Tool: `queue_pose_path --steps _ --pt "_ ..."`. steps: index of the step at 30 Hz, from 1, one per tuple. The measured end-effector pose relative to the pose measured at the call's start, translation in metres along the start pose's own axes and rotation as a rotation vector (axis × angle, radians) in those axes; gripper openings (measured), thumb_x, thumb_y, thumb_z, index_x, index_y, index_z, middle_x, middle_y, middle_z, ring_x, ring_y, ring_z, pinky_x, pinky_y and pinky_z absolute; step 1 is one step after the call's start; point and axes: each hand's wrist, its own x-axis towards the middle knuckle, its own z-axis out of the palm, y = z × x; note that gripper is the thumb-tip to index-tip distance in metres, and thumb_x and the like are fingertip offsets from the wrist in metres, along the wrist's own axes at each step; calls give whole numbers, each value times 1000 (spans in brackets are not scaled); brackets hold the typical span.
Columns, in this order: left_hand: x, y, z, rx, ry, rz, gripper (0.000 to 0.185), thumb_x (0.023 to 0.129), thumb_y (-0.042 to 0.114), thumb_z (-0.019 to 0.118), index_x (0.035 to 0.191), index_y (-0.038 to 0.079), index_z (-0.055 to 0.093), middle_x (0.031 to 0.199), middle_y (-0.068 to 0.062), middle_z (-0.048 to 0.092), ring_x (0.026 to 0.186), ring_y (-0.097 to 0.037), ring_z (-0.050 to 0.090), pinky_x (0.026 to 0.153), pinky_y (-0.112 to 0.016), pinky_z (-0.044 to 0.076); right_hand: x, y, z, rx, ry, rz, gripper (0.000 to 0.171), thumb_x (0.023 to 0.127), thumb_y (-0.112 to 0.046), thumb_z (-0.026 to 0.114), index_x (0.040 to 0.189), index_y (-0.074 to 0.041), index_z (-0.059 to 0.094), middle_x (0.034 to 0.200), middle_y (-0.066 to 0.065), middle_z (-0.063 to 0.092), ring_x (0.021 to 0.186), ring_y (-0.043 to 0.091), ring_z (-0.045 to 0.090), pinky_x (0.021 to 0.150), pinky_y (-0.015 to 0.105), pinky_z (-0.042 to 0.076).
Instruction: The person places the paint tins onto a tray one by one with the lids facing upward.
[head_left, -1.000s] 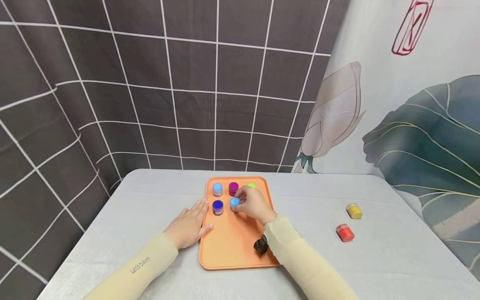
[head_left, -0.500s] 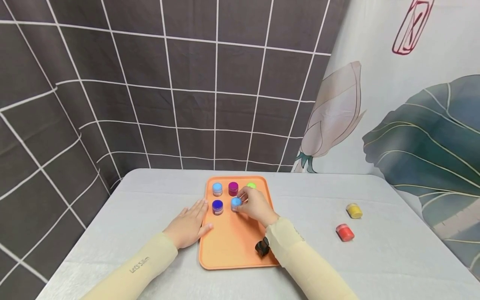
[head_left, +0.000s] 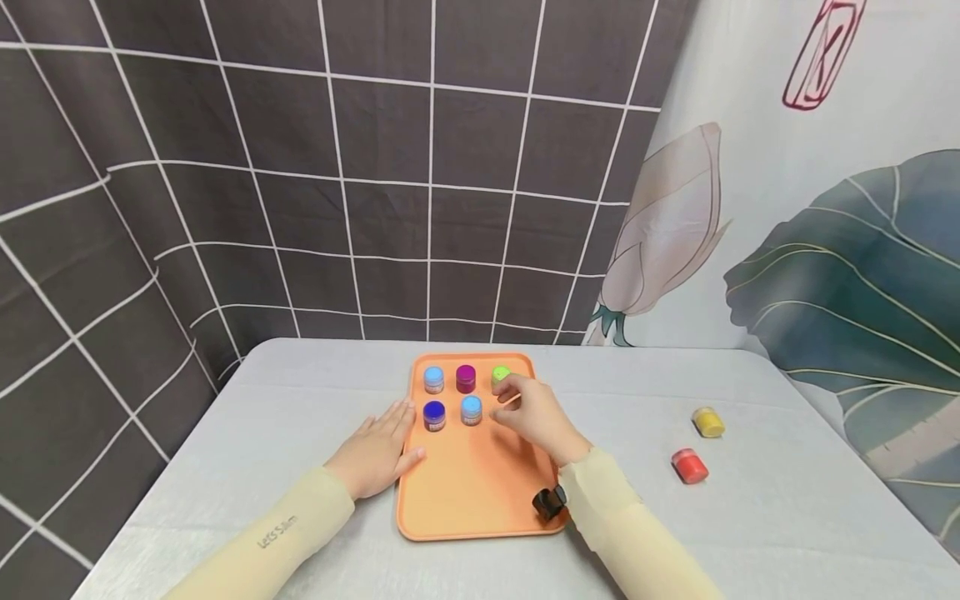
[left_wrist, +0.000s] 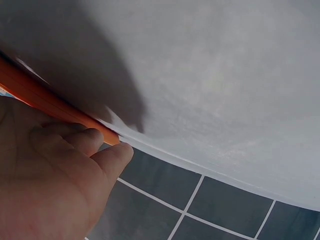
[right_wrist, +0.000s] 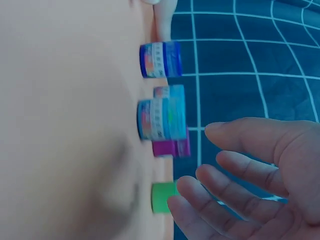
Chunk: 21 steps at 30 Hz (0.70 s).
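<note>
On the orange tray (head_left: pixel 465 492) stand several small lidded jars. In the back row are a light blue jar (head_left: pixel 433 380), a purple jar (head_left: pixel 466 379) and a lime green jar (head_left: pixel 500 375), the last partly covered by my right hand. A dark blue jar (head_left: pixel 434 416) and another light blue jar (head_left: pixel 471 410) make up the front row. My right hand (head_left: pixel 536 417) is over the tray just right of that front light blue jar, its fingers spread from the thumb with nothing between them. My left hand (head_left: pixel 375 454) rests flat on the tray's left rim, fingers straight.
To the right of the tray, a yellow jar (head_left: pixel 708 422) and a red jar (head_left: pixel 690 466) lie on their sides on the white-covered table (head_left: pixel 630 392). A black wrist camera (head_left: pixel 550 503) shows by my right sleeve. Behind the table hangs a dark gridded curtain (head_left: pixel 390 208).
My right hand has let go of the front light blue jar and drawn back to the right. The jar stays standing beside the dark blue one. The left hand has not moved.
</note>
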Motion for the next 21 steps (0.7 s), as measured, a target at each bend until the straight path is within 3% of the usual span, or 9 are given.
queue_pose_path --steps 13,21 --pt "3 -6 7 16 15 12 72 106 43 48 155 -7 30 164 -22 25 152 -37 23 120 -60 23 -32 24 -51 -217 35 -65 18 85 -2 76 101 1 68 99 15 69 88 30 68 80 43 58" --pt "2 -3 3 12 8 6 72 106 43 49 155 -7 31 163 -23 26 152 -37 24 120 -60 23 -53 37 -83 -311 50 -10 23 87 -5 75 107 5 68 104 20 68 91 33 67 82 49 57"
